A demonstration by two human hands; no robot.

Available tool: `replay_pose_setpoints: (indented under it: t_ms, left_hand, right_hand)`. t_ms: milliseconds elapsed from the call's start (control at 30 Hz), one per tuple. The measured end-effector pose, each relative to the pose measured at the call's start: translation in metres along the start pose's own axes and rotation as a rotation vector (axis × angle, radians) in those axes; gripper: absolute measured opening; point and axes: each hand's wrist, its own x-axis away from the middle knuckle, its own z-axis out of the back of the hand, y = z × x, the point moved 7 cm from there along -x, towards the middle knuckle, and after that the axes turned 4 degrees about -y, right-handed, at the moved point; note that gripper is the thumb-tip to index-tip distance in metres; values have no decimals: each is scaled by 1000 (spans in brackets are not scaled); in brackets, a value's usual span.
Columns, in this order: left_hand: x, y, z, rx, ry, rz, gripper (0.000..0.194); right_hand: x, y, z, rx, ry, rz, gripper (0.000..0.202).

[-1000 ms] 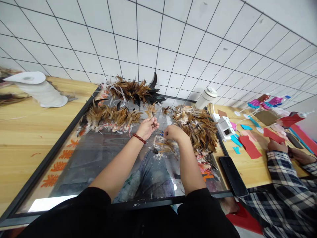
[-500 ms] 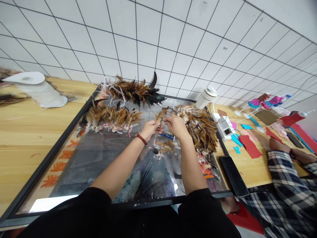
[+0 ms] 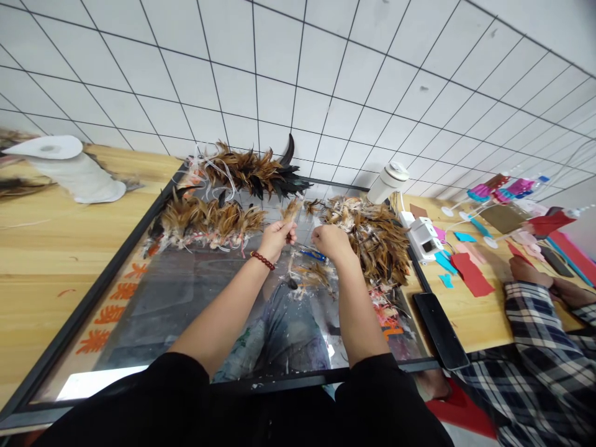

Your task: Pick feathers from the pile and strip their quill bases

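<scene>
My left hand (image 3: 278, 241), with a beaded bracelet at the wrist, pinches a small tuft of brown feathers (image 3: 291, 212) that points up and away from me. A short gap to the right of it, my right hand (image 3: 331, 241) is closed, its fingertips turned inward; something small and whitish shows at them, too small to name. Below the hands, a blue tool (image 3: 314, 254) and loose feathers (image 3: 316, 277) lie on the glass panel (image 3: 186, 304). A large heap of brown feathers (image 3: 382, 242) is beside my right hand, and a feather row (image 3: 212, 220) lies to the left.
A darker feather bundle (image 3: 254, 171) lies at the panel's back edge near a white bottle (image 3: 388, 181). At the right are a power strip (image 3: 423, 237), a black phone (image 3: 441, 330) and coloured scraps. A person's plaid sleeve (image 3: 535, 316) is at far right. A white roll (image 3: 77, 171) stands left.
My hands have moved apart, the left one slightly to the left with the feather tuft now in clear view. The other person's hand at the right has shifted slightly.
</scene>
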Motion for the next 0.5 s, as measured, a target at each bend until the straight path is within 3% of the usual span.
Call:
replay_pose_setpoints:
  t_ms: [167, 500]
  left_hand:
    - [-2, 3, 8, 33, 92, -8, 17]
    - [5, -3, -6, -69, -2, 75, 13]
  right_hand:
    - [-4, -3, -19, -42, -156, 41, 18]
    - [4, -3, 13, -58, 96, 138, 24]
